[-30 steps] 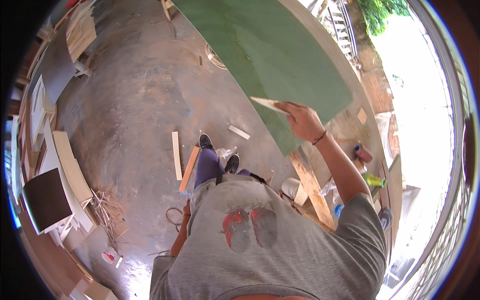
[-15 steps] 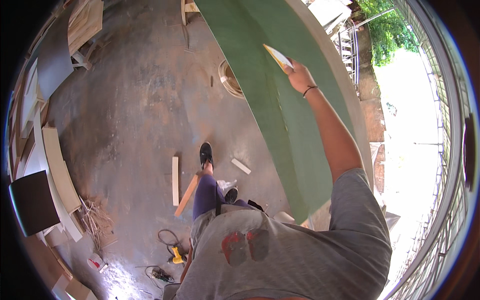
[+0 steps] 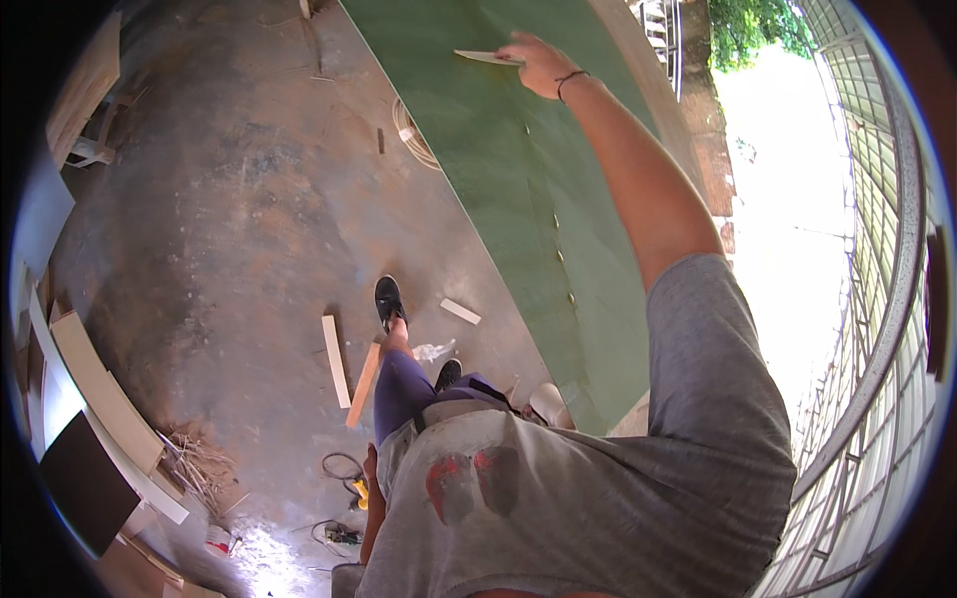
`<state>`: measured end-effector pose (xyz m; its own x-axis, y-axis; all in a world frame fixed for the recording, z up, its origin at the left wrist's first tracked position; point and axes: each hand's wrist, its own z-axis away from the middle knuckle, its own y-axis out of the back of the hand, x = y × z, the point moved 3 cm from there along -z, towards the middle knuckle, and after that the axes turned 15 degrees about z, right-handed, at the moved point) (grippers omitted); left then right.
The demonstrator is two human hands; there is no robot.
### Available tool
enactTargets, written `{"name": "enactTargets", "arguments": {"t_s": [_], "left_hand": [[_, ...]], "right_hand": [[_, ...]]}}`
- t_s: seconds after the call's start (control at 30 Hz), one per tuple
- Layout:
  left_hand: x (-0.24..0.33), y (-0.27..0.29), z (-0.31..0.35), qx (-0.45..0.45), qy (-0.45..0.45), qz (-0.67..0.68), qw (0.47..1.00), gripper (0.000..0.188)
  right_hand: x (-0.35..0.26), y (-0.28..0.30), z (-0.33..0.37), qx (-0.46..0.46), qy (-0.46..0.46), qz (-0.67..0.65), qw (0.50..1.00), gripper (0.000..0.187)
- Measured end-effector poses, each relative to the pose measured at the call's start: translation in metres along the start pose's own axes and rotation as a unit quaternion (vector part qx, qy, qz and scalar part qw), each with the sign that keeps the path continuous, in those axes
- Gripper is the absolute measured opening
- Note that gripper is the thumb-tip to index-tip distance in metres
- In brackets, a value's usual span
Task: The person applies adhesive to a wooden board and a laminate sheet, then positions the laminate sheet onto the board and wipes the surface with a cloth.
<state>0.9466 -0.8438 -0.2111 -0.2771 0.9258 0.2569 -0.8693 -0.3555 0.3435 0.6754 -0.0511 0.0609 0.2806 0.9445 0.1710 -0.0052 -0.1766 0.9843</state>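
Note:
My right hand (image 3: 541, 65) grips a thin, pale, pointed spreader (image 3: 486, 57), seen nearly edge-on, over the far part of a long green board (image 3: 588, 329). A darker wet-looking band runs along the board. Small yellowish blobs (image 3: 559, 256) sit in a row down its middle. I cannot make out whether the spreader's edge touches the surface. My left arm hangs by my side; only a strip of skin at the left hand or wrist (image 3: 371, 466) shows beside my shirt, with the fingers hidden.
On the floor lie wood strips (image 3: 336, 361), an orange-brown strip (image 3: 363, 385), a short pale offcut (image 3: 461, 311) and a yellow power tool (image 3: 361, 493) with cords. A coil (image 3: 411, 135) lies partly under the board. Panels (image 3: 105, 399) and a pile of shavings (image 3: 199, 468) are at left.
My right hand has moved left and farther away along the board, and the spreader has turned from slanting to nearly level. The whole view has shifted slightly.

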Motion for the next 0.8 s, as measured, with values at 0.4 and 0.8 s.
{"name": "enactTargets", "arguments": {"t_s": [0.4,0.8], "left_hand": [[0.049,0.018,-0.021,-0.032,-0.020,0.143,0.989,0.066],[0.013,-0.041,0.039,0.018,0.025,0.266,0.963,0.062]], "right_hand": [[-0.044,0.045,0.189,-0.222,0.028,-0.068,0.972,0.049],[-0.099,0.069,0.462,-0.280,0.007,-0.086,0.956,0.051]]}}
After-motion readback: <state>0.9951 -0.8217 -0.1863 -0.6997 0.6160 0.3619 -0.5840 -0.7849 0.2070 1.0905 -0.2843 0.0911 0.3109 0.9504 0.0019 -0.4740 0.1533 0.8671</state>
